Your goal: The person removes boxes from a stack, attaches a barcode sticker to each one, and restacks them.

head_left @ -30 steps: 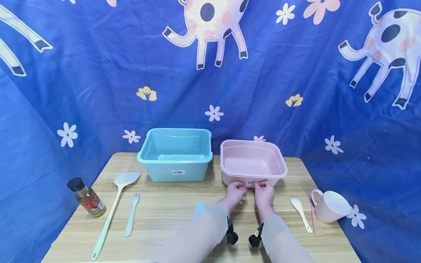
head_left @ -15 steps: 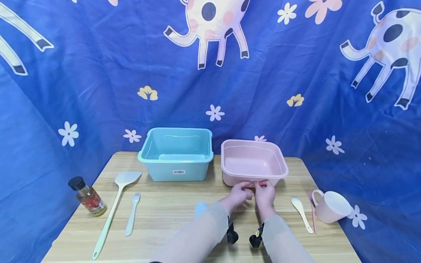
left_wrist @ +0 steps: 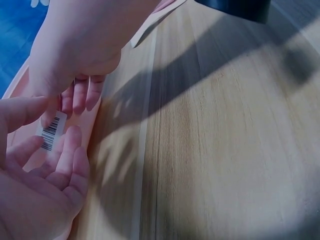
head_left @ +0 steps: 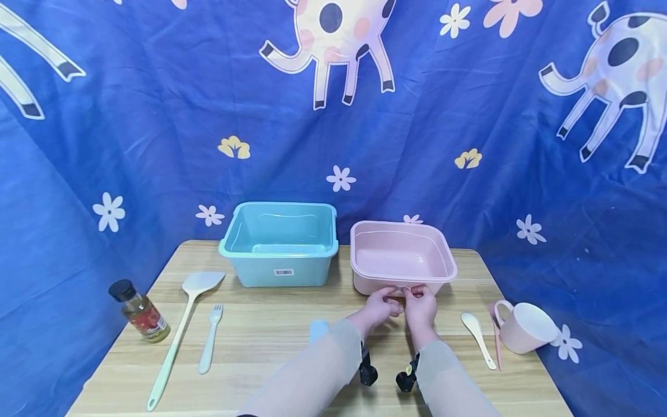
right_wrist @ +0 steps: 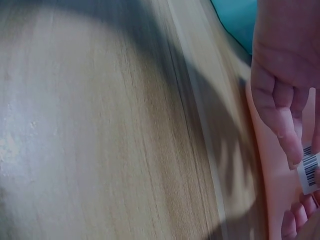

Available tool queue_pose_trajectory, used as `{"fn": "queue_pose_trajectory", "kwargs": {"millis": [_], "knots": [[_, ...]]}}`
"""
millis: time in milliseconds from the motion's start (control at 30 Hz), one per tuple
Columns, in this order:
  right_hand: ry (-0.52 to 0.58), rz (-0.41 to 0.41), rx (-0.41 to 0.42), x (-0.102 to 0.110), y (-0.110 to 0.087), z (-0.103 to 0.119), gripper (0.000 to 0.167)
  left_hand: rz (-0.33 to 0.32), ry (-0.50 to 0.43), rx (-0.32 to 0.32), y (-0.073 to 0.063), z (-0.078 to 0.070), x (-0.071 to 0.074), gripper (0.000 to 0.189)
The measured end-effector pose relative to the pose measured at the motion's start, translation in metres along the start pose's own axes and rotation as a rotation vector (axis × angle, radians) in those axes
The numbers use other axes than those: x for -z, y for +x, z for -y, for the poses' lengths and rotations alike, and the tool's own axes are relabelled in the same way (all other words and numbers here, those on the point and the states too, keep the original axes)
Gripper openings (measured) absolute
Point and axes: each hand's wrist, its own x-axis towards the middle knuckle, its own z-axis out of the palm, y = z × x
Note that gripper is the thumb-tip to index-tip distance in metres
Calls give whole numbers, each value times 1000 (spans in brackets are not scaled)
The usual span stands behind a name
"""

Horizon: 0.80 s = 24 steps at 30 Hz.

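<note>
A pink plastic basin (head_left: 403, 278) stands at the back right of the table. On its front wall is a white barcode sticker (left_wrist: 51, 131), mostly covered by the hands in the head view. My right hand (head_left: 421, 307) pinches the sticker's edge between thumb and forefinger, its other fingers loosely bent. From the other side, my left hand (head_left: 379, 310) reaches in with thumb and forefinger spread around the sticker (right_wrist: 310, 170), fingertips right at it. The left hand's remaining fingers are loosely bent below the basin's rim.
Left of the basin stands a blue bin (head_left: 283, 255). A spatula (head_left: 179, 330), a fork (head_left: 209, 341) and a capped bottle (head_left: 145, 315) lie at the left. A spoon (head_left: 476, 339), a thin pink utensil (head_left: 496, 344) and a mug (head_left: 528, 329) are at the right. A light-blue object (head_left: 318, 330) shows beside my left sleeve.
My left hand has shifted right along the basin's front wall, its forefinger now over the barcode sticker. The right hand stays at the sticker; the basin has not moved.
</note>
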Motion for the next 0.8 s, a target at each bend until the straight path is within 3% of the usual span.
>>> {"fn": "queue_pose_trajectory", "kwargs": {"millis": [367,800], "knots": [[-2,-8,19,4,2,0,14,0,-6,19,-1,1,0,62],[25,-21,-21,3,5,-3,13,2,4,31,-1,1,1,63]]}}
